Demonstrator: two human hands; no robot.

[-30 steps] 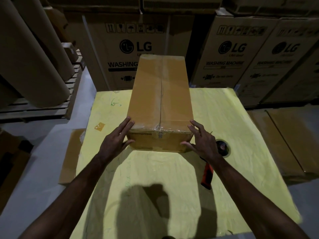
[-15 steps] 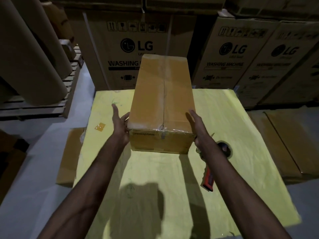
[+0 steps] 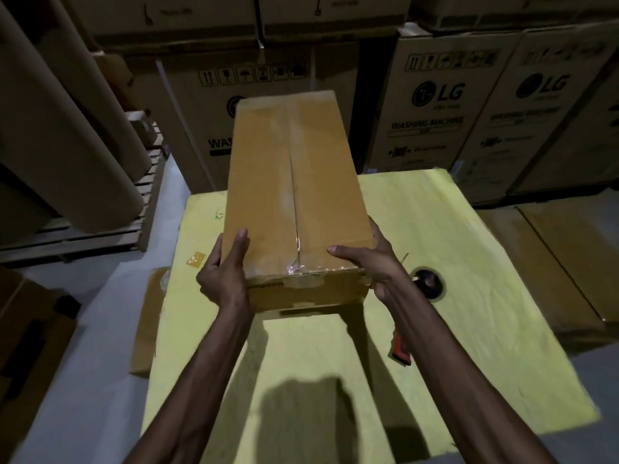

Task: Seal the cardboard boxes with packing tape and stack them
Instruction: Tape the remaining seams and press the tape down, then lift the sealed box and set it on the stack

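Observation:
A long brown cardboard box (image 3: 288, 182), its top seam covered with clear tape, is lifted above the yellow-covered table (image 3: 469, 262). My left hand (image 3: 226, 272) grips its near left corner, thumb on top. My right hand (image 3: 371, 262) grips the near right corner, thumb lying across the top face. A tape dispenser (image 3: 427, 284) with an orange handle lies on the table just right of my right wrist, partly hidden by my forearm.
Large LG washing machine cartons (image 3: 432, 105) stand behind the table. Thick brown paper rolls (image 3: 67, 135) lie on a wooden pallet (image 3: 100, 232) at left. Flat cardboard sheets (image 3: 562, 259) lie on the floor at right, another piece (image 3: 147, 323) at the table's left edge.
My hands moved from the box's near end to its sides, then gripped the near corners. The box has risen off the table toward me.

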